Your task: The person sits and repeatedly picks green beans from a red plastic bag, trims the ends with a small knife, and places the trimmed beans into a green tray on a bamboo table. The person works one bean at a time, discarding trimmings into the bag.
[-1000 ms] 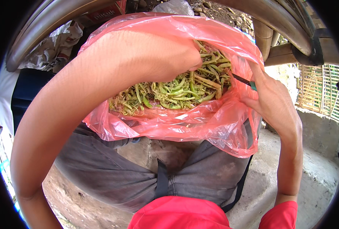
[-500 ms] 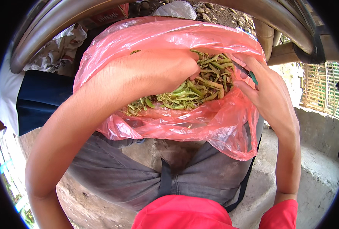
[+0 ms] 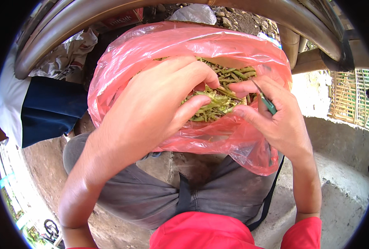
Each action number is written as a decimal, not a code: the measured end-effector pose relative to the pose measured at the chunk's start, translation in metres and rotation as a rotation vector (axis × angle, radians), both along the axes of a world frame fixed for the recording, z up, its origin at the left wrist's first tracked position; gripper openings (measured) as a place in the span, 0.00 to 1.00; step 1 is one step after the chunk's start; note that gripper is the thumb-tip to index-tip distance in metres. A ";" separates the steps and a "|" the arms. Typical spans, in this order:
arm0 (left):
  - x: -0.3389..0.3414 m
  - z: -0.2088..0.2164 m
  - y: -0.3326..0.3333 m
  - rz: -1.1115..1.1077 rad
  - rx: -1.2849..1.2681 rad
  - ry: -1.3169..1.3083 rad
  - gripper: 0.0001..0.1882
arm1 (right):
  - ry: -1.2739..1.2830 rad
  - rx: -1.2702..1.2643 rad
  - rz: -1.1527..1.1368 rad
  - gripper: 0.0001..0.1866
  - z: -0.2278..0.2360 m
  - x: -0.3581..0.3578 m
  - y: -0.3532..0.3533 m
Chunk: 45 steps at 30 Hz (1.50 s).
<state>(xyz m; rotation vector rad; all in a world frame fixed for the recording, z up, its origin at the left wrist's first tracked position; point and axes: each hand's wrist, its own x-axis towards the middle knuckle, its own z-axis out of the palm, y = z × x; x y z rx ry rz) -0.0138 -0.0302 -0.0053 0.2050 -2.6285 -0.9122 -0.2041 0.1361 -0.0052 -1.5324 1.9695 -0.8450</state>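
Observation:
A pink translucent plastic bag (image 3: pixel 147 41) lies spread open over my lap. In it is a heap of green and yellowish plant pieces (image 3: pixel 234 74), some like slim pods and some stringy; their exact kind is unclear. My left hand (image 3: pixel 163 93) hovers over the heap, thumb and forefinger apart, with nothing visible between them. Its other fingers are hidden beneath the hand. My right hand (image 3: pixel 276 108) grips a small knife (image 3: pixel 268 104) with a green handle, its thin dark blade pointing up toward the forefinger. The right fingertips are close to the left ones, above the heap.
Curved brown poles (image 3: pixel 251 7) cross beyond the bag. At left are dark blue cloth (image 3: pixel 47 110) and a crumpled sack (image 3: pixel 70 54). A concrete ledge (image 3: pixel 338 145) and woven bamboo panel (image 3: pixel 350 97) stand at right. Clear plastic (image 3: pixel 195 14) lies on stony ground.
My left hand has drawn back from the far side of the heap toward me, its thumb and forefinger now spread. My right hand has shifted slightly nearer and left, still with the knife.

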 end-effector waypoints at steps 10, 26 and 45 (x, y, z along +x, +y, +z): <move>0.030 0.002 0.047 0.384 0.664 0.424 0.16 | -0.357 -0.080 -0.198 0.21 0.009 0.033 -0.006; 0.029 -0.016 0.064 0.628 1.451 0.607 0.07 | -0.813 -0.104 -0.167 0.33 0.001 0.085 -0.004; 0.027 -0.024 0.073 0.548 1.320 0.692 0.06 | -0.823 -0.176 -0.136 0.21 -0.005 0.092 -0.017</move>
